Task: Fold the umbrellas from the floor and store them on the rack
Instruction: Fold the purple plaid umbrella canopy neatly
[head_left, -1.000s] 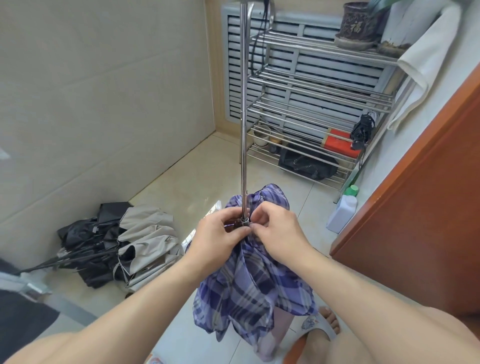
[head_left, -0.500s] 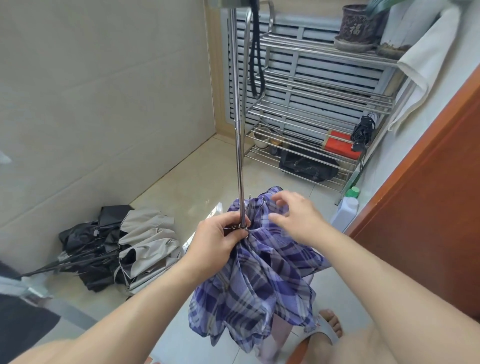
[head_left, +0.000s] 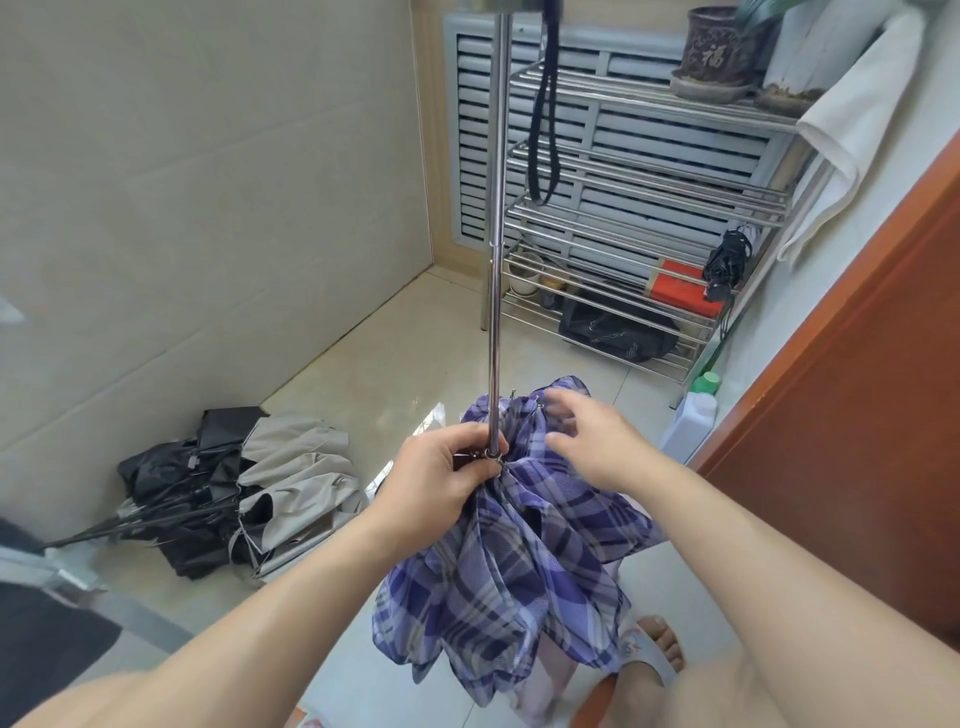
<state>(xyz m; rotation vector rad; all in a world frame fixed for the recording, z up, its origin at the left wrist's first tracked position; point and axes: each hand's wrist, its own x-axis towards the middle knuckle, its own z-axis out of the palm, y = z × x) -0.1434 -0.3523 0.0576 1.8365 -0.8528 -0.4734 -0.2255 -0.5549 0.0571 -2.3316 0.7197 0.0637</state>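
A purple plaid umbrella (head_left: 514, 561) hangs canopy-down in front of me, its long steel shaft (head_left: 496, 249) pointing up and out of the top of the frame, with a black wrist strap (head_left: 543, 124) dangling near the handle. My left hand (head_left: 441, 480) grips the umbrella where the shaft meets the gathered cloth. My right hand (head_left: 592, 444) hovers, blurred, over the far folds with fingers spread and holds nothing. A black umbrella (head_left: 171, 493) and a grey umbrella (head_left: 296, 483) lie collapsed on the floor at the left. The steel rack (head_left: 644, 208) stands against the far wall.
The rack holds a plant pot (head_left: 714, 49) on top, a red box (head_left: 683, 288), a small folded black umbrella (head_left: 727, 260) and a dark bag (head_left: 618, 330) low down. A white bottle (head_left: 693, 415) stands by an orange-brown door (head_left: 852, 415). A white towel (head_left: 852, 119) hangs at right. My slippered foot (head_left: 649, 649) is below.
My right hand let go of the shaft collar and moved right, over the cloth, fingers spread. The shaft tilted slightly left and the strap swung into view. My left hand kept its grip.
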